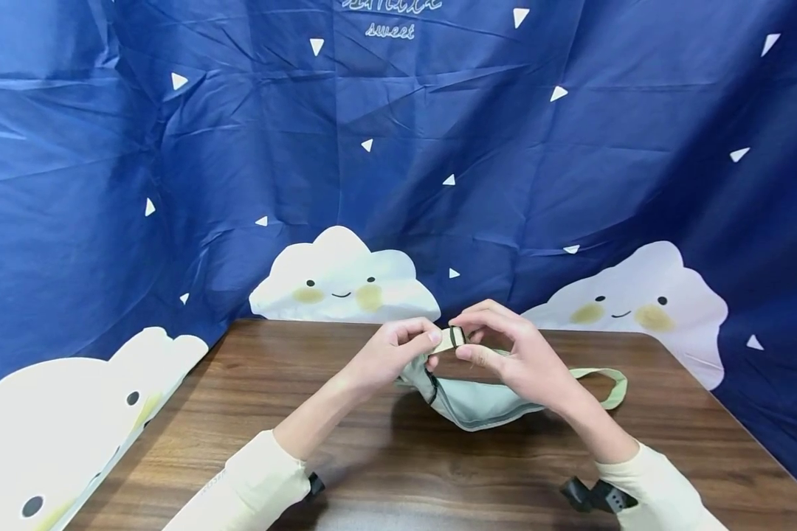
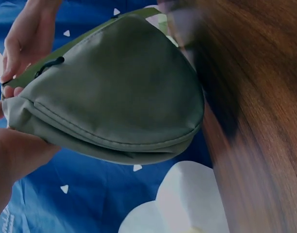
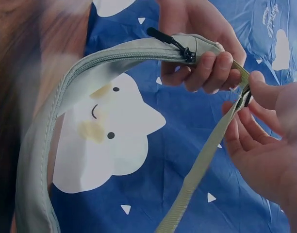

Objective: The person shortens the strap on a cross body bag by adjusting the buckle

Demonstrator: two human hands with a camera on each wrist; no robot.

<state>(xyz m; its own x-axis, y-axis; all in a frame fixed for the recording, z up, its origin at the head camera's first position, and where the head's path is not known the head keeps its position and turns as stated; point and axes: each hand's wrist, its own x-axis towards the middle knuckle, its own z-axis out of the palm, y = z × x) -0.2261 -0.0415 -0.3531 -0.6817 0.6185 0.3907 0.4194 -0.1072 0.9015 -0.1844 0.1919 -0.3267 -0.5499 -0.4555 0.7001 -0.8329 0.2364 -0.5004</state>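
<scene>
A grey-green sling bag (image 1: 481,404) hangs from my left hand (image 1: 390,352) over the table, its rounded body filling much of the left wrist view. That hand grips the narrow end of the bag and pinches the short pale webbing there. My right hand (image 1: 514,358) holds the black strap slider (image 1: 457,337) between thumb and fingers, close to the left fingertips. From the slider, the light green strap (image 3: 192,182) runs down in the right wrist view, and a loop of it shows beyond the right wrist in the head view. A black zipper pull (image 3: 160,36) sticks out near the left fingers.
Below both arms lies a brown wood-grain table (image 1: 345,472). A blue cloth (image 1: 398,162) with white triangles and smiling clouds hangs behind it and along its left side. Dark wrist devices (image 1: 594,495) sit at the pale sleeves.
</scene>
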